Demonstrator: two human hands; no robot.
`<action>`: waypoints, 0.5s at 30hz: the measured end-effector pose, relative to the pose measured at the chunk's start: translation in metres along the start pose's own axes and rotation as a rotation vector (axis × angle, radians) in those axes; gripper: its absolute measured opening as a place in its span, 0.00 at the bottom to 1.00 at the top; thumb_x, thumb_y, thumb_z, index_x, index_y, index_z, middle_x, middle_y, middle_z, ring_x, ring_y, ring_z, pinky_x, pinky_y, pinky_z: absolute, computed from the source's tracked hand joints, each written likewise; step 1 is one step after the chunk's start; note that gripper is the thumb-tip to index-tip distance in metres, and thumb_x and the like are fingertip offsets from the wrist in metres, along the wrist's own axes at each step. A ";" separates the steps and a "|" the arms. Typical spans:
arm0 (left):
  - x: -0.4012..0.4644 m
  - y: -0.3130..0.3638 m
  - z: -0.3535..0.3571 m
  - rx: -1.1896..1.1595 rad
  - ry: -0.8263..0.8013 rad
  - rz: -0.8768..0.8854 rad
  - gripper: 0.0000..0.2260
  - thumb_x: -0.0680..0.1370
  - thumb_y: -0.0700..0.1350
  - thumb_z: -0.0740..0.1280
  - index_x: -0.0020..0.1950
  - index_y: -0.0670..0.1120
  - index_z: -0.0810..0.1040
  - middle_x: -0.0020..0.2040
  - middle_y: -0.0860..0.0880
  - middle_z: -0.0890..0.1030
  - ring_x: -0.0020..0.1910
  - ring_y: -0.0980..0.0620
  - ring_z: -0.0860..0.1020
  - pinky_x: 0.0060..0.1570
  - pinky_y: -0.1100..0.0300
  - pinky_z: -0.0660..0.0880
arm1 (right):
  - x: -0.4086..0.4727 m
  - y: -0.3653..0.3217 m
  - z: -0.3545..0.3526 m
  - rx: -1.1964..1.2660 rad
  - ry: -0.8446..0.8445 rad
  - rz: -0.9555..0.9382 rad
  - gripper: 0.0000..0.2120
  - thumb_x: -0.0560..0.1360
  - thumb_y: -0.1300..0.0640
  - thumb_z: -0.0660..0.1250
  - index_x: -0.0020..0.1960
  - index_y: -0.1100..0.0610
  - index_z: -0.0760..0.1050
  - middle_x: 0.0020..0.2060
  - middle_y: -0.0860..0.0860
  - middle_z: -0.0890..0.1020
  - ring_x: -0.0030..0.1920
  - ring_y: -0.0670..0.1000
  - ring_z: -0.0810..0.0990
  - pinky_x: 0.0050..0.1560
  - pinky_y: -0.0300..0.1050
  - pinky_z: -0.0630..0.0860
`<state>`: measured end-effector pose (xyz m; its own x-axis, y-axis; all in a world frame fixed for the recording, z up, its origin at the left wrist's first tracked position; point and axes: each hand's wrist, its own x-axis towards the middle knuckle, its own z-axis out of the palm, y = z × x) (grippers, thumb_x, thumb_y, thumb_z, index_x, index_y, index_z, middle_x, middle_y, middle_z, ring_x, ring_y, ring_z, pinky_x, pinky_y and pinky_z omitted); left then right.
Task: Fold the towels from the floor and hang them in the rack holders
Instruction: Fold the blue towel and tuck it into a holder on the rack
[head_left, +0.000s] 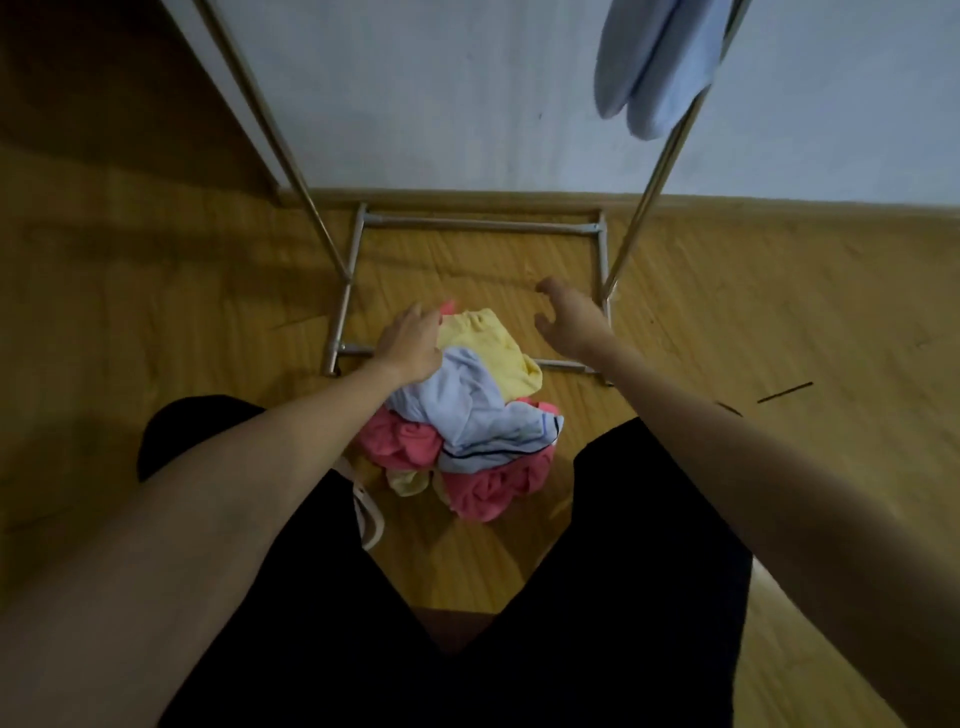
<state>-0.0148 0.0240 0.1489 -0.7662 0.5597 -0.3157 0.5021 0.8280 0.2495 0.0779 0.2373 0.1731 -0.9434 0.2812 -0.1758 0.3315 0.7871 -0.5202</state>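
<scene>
Now our left hand (410, 345) rests on the crumpled pile of yellow, pale blue and pink cloth towels (475, 413) on the wooden floor (727, 312), at the steel rack's base (478, 223); our right hand (569, 317) hovers open, empty. We should lift one towel only.

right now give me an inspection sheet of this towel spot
surface: wooden floor, bare around the pile
job's things: crumpled towel pile, yellow, pale blue, pink; metal rack against the wall; one blue towel already hung
clutter: thin dark stick on the floor
grippers: left hand rests on the pile; right hand above the floor, fingers loosely curled, holding nothing
cables: nothing seen
surroundings: pale wall, wooden skirting
</scene>
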 end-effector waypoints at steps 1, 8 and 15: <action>-0.005 -0.013 0.013 0.012 -0.041 -0.009 0.16 0.75 0.39 0.65 0.62 0.41 0.70 0.62 0.39 0.71 0.62 0.38 0.70 0.57 0.49 0.69 | -0.003 0.000 0.022 -0.020 -0.099 -0.006 0.21 0.75 0.60 0.64 0.67 0.62 0.67 0.58 0.61 0.76 0.57 0.61 0.75 0.53 0.52 0.73; -0.012 -0.069 0.090 0.066 -0.292 -0.011 0.13 0.77 0.40 0.61 0.61 0.40 0.69 0.64 0.37 0.69 0.61 0.36 0.69 0.55 0.47 0.70 | -0.014 0.012 0.146 -0.089 -0.530 0.033 0.20 0.75 0.62 0.65 0.65 0.66 0.66 0.59 0.64 0.73 0.58 0.63 0.73 0.55 0.54 0.70; 0.026 -0.104 0.138 -0.091 -0.336 -0.041 0.11 0.77 0.36 0.60 0.59 0.37 0.70 0.63 0.37 0.71 0.62 0.38 0.71 0.58 0.45 0.70 | 0.006 0.017 0.216 0.018 -0.599 0.116 0.20 0.78 0.63 0.60 0.68 0.68 0.62 0.57 0.65 0.76 0.59 0.62 0.74 0.53 0.48 0.65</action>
<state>-0.0316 -0.0431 -0.0115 -0.6027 0.5183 -0.6067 0.4243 0.8521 0.3065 0.0760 0.1342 -0.0176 -0.7433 0.0025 -0.6690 0.4370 0.7590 -0.4827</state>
